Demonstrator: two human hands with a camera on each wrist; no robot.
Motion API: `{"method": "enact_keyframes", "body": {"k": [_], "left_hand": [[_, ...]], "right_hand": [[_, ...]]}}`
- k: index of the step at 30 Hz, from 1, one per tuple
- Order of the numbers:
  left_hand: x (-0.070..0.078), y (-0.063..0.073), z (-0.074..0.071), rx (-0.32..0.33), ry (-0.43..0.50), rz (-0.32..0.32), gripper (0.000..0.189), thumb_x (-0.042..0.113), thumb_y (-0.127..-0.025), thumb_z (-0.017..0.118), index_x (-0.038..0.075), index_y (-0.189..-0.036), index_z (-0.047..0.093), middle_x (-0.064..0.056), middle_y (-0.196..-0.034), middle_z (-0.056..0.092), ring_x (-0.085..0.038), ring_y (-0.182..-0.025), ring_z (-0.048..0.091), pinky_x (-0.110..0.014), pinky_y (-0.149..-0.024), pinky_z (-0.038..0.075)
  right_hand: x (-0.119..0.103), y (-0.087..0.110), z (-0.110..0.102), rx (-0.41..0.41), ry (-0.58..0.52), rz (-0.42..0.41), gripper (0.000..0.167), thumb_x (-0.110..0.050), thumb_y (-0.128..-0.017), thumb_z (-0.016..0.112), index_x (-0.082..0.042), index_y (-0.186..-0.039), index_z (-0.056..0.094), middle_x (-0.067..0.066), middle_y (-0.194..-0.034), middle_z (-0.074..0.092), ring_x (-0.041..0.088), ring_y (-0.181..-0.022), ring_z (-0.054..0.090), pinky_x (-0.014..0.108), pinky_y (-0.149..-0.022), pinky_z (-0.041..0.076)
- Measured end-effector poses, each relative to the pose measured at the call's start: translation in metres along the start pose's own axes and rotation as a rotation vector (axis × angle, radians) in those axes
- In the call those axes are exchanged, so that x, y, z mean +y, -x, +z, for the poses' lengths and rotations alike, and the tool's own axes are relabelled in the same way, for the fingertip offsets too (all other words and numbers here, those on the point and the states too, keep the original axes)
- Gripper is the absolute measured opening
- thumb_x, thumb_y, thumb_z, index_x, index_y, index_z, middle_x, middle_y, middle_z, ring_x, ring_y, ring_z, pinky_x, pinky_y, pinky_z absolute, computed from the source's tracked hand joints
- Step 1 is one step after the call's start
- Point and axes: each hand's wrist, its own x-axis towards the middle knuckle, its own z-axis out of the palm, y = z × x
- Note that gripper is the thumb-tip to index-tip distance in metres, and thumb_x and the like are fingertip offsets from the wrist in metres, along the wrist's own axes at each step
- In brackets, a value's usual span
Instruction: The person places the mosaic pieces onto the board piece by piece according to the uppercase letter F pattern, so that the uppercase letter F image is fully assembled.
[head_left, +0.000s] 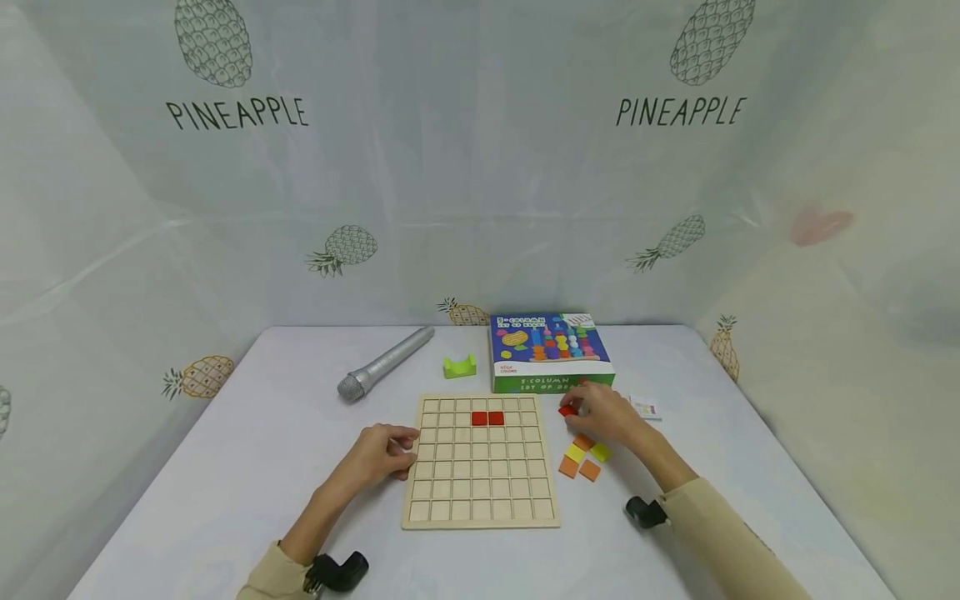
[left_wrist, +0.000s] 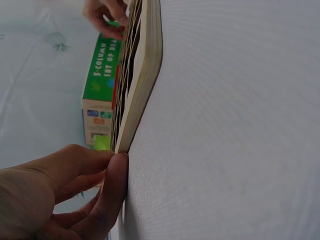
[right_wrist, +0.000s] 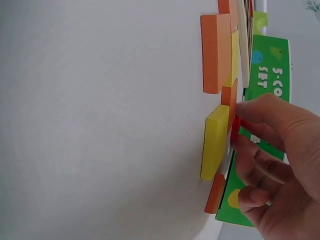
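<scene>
the right hand [head_left: 603, 411] pinches a red tile [head_left: 567, 410], mostly covered by its fingers, just off the bench right of the board or touching it; which, i cannot tell. the left hand [head_left: 373, 454] pinches the left edge of the board [head_left: 481, 489]; its lower fingers are partly hidden in the head view. the board lies flat mid-bench, two red squares [head_left: 487, 418] side by side in its second row from the far side.

below the right hand lie loose orange and yellow tiles [head_left: 568, 467]. the right wrist view shows one more orange piece [right_wrist: 215, 195] near the fingers, hidden in the head view. the right hand also covers part of the lettering on the front of the box [head_left: 551, 350], and a small red patch by its knuckles is hard to make out. a white packet [head_left: 647, 407] is partly behind that hand, its print too small to read. both sleeves [head_left: 720, 533] run off the lower edge.

the bench [head_left: 247, 433] is white and smooth, with a silver microphone [head_left: 385, 364] and a green piece [head_left: 460, 367] beyond the board. pale cloth [head_left: 480, 167] printed with pineapples hangs behind and at both sides, creased, with a blurred reddish mark [head_left: 821, 225] on the right.
</scene>
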Motion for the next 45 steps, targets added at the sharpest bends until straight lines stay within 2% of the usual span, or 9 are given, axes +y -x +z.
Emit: {"method": "enact_keyframes", "body": {"k": [8, 14, 17, 25, 37, 45], "left_hand": [[0.001, 0.002, 0.001, 0.004, -0.014, -0.008, 0.04, -0.004, -0.081, 0.07, -0.011, -0.12, 0.064, -0.014, -0.092, 0.064, -0.015, -0.063, 0.065, -0.023, -0.052, 0.061], [0.004, 0.003, 0.001, 0.005, -0.004, -0.013, 0.041, -0.005, -0.081, 0.07, -0.011, -0.121, 0.063, -0.015, -0.093, 0.063, -0.018, -0.066, 0.065, -0.025, -0.053, 0.062], [0.004, 0.003, 0.0, 0.009, 0.004, -0.015, 0.041, -0.005, -0.081, 0.071, -0.011, -0.121, 0.063, -0.015, -0.093, 0.064, -0.017, -0.066, 0.065, -0.025, -0.053, 0.062], [0.003, 0.003, 0.001, 0.022, -0.01, -0.019, 0.041, -0.004, -0.081, 0.071, -0.01, -0.121, 0.064, -0.014, -0.094, 0.065, -0.015, -0.065, 0.065, -0.022, -0.052, 0.061], [0.001, 0.002, 0.0, 0.014, 0.003, 0.0, 0.041, -0.004, -0.082, 0.071, -0.011, -0.121, 0.063, -0.017, -0.095, 0.065, -0.015, -0.064, 0.066, -0.023, -0.052, 0.061], [0.0, 0.003, 0.0, 0.01, -0.006, 0.007, 0.041, -0.003, -0.082, 0.071, -0.011, -0.121, 0.063, -0.015, -0.094, 0.065, -0.014, -0.063, 0.066, -0.022, -0.052, 0.06]], "right_hand": [[-0.006, 0.001, 0.002, 0.016, -0.019, 0.016, 0.026, -0.021, -0.082, 0.076, -0.013, -0.106, 0.073, 0.0, -0.091, 0.066, 0.014, -0.078, 0.052, 0.02, -0.062, 0.047], [-0.019, -0.002, 0.001, 0.032, -0.021, -0.013, 0.028, -0.022, -0.082, 0.076, -0.014, -0.109, 0.073, -0.001, -0.096, 0.066, 0.017, -0.089, 0.056, 0.032, -0.081, 0.056], [-0.027, -0.006, 0.002, 0.028, -0.023, -0.056, 0.028, -0.021, -0.083, 0.076, -0.013, -0.11, 0.073, -0.001, -0.097, 0.068, 0.018, -0.092, 0.058, 0.035, -0.085, 0.057], [-0.052, -0.022, 0.007, -0.02, -0.063, -0.144, 0.026, -0.019, -0.084, 0.076, -0.013, -0.109, 0.074, -0.002, -0.097, 0.069, 0.017, -0.088, 0.058, 0.025, -0.075, 0.054], [-0.095, -0.046, 0.022, -0.042, -0.087, -0.309, 0.025, -0.012, -0.086, 0.072, -0.009, -0.111, 0.072, 0.003, -0.102, 0.07, 0.02, -0.088, 0.06, 0.025, -0.073, 0.053], [-0.116, -0.056, 0.034, -0.1, -0.132, -0.33, 0.026, -0.011, -0.086, 0.073, -0.01, -0.112, 0.073, 0.001, -0.104, 0.069, 0.017, -0.087, 0.06, 0.018, -0.069, 0.053]]}}
